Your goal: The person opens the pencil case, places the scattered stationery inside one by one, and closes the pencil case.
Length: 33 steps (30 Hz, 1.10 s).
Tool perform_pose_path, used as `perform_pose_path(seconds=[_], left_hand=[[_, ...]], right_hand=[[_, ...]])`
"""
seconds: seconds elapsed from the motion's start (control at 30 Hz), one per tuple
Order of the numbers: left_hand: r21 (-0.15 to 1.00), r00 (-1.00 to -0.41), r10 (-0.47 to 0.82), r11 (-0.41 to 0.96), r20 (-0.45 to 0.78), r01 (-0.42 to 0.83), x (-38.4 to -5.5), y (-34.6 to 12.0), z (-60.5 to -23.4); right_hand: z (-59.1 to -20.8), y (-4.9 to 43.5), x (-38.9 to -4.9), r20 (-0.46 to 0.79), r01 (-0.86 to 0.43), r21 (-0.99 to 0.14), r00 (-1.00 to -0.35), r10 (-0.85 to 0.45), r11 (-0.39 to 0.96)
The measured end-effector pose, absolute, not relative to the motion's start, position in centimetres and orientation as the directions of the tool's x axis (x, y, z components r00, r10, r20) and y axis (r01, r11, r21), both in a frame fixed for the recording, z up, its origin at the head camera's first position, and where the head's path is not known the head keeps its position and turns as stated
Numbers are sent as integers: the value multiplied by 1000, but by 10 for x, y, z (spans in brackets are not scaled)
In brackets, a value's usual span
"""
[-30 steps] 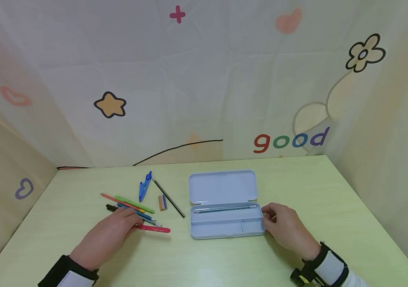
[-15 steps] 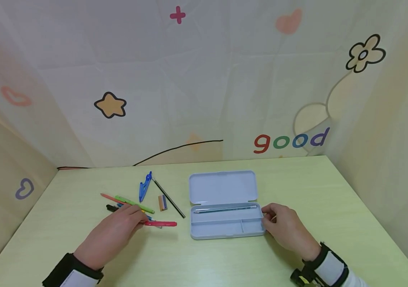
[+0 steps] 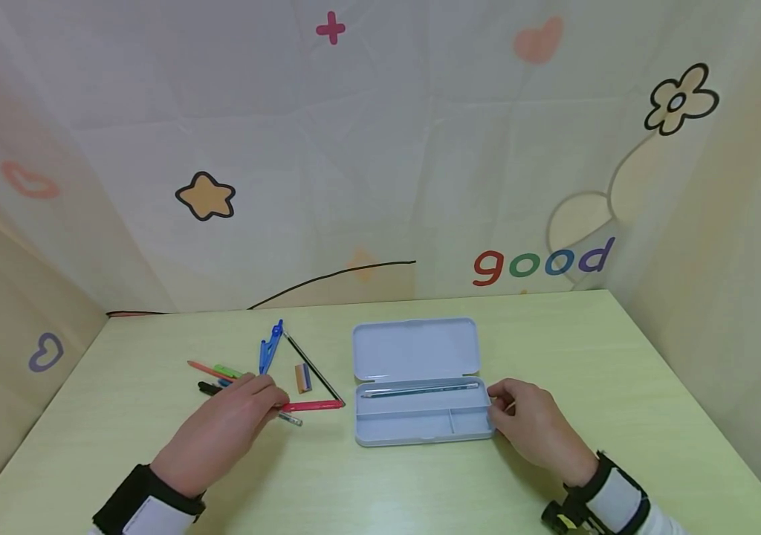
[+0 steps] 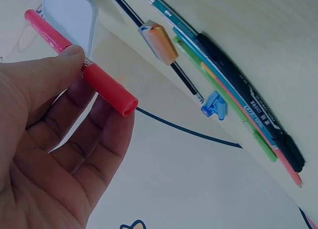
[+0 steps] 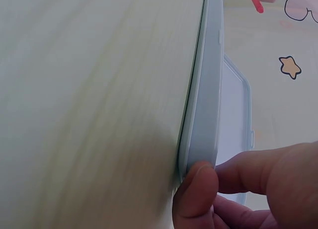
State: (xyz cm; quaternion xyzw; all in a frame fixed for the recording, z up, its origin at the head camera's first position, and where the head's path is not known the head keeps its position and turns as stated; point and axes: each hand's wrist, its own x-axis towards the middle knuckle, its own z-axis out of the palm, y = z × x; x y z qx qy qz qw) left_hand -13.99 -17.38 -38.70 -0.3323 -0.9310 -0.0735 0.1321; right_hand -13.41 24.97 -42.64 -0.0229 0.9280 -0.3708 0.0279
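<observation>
My left hand (image 3: 230,427) pinches a red marker pen (image 3: 313,406) between thumb and fingers, above the pile of pens. In the left wrist view the marker (image 4: 112,89) lies slantwise across the fingertips. My right hand (image 3: 541,427) grips the right side of an open pale-blue pencil case (image 3: 403,429), its thumb (image 5: 198,191) against the case's outer wall. One pencil (image 3: 421,390) lies in the long back compartment. Under and behind the left hand are a black pen (image 4: 238,85), a green pen (image 4: 248,124) and several pencils, partly hidden in the head view.
Between the pile and the case lie a dark pencil (image 3: 313,368) and a small eraser (image 3: 303,377). A blue compass (image 3: 271,347) sits farther back. The case's lid (image 3: 416,349) leans back toward the patterned curtain (image 3: 380,148) behind the table (image 3: 380,490).
The left hand has lifted the red marker and carried it right and slightly back, toward the case. My right hand and the case have stayed put.
</observation>
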Motion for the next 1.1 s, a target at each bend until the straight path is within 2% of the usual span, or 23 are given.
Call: perform_pose_path(seconds=[0.57, 1.1], left_hand=[[59, -744, 595, 768, 303, 638, -144, -155, -378], [49, -700, 634, 729, 329, 683, -151, -136, -370]], right_hand=[[-428, 250, -135, -24, -35, -690, -997, -72, 723], [-428, 250, -134, -31, -29, -692, -997, -69, 722]])
